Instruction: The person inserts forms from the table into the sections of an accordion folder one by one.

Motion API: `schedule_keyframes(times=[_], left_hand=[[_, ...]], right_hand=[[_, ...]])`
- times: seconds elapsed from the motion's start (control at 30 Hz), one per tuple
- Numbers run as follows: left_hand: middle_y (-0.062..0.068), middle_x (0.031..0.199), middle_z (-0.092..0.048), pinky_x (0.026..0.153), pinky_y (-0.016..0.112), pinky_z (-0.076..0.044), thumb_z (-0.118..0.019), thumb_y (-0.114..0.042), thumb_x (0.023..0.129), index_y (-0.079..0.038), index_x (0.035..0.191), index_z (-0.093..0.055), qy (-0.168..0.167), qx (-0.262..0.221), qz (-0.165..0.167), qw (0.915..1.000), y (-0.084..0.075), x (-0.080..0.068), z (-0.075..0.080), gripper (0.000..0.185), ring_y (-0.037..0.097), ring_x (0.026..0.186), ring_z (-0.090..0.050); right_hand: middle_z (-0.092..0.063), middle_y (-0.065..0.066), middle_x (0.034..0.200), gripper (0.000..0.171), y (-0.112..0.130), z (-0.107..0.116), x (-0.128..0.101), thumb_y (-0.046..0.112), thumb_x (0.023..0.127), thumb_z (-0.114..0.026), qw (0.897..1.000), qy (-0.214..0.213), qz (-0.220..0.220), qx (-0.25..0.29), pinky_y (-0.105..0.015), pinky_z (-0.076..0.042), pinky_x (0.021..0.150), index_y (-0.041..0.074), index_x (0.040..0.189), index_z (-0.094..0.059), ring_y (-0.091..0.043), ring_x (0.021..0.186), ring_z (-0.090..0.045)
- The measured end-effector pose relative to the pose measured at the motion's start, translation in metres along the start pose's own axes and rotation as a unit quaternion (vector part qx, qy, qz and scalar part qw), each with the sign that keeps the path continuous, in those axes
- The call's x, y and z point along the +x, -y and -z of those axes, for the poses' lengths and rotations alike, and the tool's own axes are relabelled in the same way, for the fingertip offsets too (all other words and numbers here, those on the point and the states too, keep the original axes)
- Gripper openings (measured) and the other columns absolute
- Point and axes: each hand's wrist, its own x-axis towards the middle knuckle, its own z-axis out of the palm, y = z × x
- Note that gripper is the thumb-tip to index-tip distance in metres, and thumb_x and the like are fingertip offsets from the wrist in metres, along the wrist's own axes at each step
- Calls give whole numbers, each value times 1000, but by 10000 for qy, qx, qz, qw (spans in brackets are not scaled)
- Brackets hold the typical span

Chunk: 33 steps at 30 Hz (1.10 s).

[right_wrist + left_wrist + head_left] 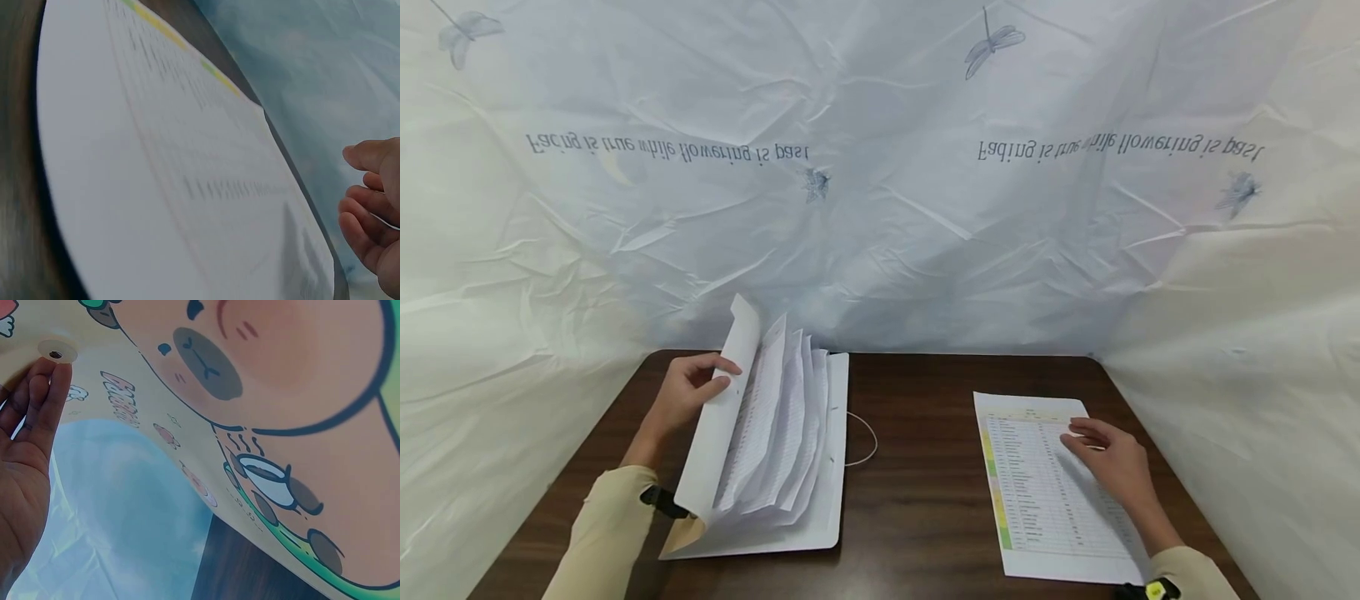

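Observation:
My left hand (pixel 688 392) pinches the raised cover (pixel 724 417) of an accordion file folder, which leans up to the left. On its outside, the left wrist view shows a cartoon animal print (pixel 300 369) and a round button (pixel 57 351) right at the fingertips. Several printed sheets (pixel 778 433) stand fanned inside the folder, over its white back panel (pixel 831 525). On the right, a printed table sheet (pixel 1037 492) with yellow and green marks lies on the table. Above its upper right part hovers my right hand (pixel 1108 458), fingers loosely bent, holding nothing.
A brown wooden table (pixel 917 500) carries everything. From the folder's right edge an elastic loop (pixel 874 442) sticks out. Pale plastic sheeting (pixel 895 250) with printed lettering hangs behind the table and along both sides.

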Motion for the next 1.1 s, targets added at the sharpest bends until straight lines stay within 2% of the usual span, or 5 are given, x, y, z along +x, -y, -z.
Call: schedule_keyframes(times=[0.23, 0.43, 0.7, 0.93, 1.1], left_hand=[[11, 73, -63, 51, 24, -47, -61, 15, 89, 5, 101, -73, 24, -63, 21, 10000, 0, 1, 0, 20, 5, 52, -50], [12, 78, -66, 52, 23, -49, -61, 14, 89, 5, 100, -73, -7, -76, 47, 10000, 0, 1, 0, 19, 5, 53, -53], [20, 83, -66, 53, 23, -50, -61, 15, 88, 5, 100, -73, 37, -105, -3, 9999, 0, 1, -1, 20, 6, 55, -56], [19, 84, -66, 53, 23, -50, -61, 15, 89, 4, 101, -73, 39, -67, -9, 10000, 2, 0, -1, 20, 6, 55, -56], [16, 83, -65, 51, 24, -48, -61, 15, 88, 3, 100, -74, 36, -43, -45, 10000, 3, -1, -1, 21, 6, 53, -52]], right_hand=[[-68, -26, 120, 55, -25, 12, -2, 32, 88, -82, 9990, -20, -327, -313, -26, -47, 67, -1, 128, -66, -39, 102, -66], [-65, -31, 121, 61, -35, 16, -4, 28, 85, -83, 9961, 29, -685, -553, -30, -44, 65, -7, 130, -61, -39, 99, -64], [-60, -35, 125, 68, -45, 18, -3, 25, 85, -82, 9921, 166, -1081, -620, -47, -53, 74, -10, 136, -53, -41, 97, -65], [-60, -34, 123, 78, -44, 18, -4, 30, 80, -86, 9880, 411, -1248, -808, -51, -49, 78, -11, 136, -51, -40, 97, -61], [-63, -31, 114, 74, -42, 16, -7, 26, 78, -88, 9878, 392, -1170, -952, -42, -46, 71, -13, 132, -54, -34, 90, -59]])
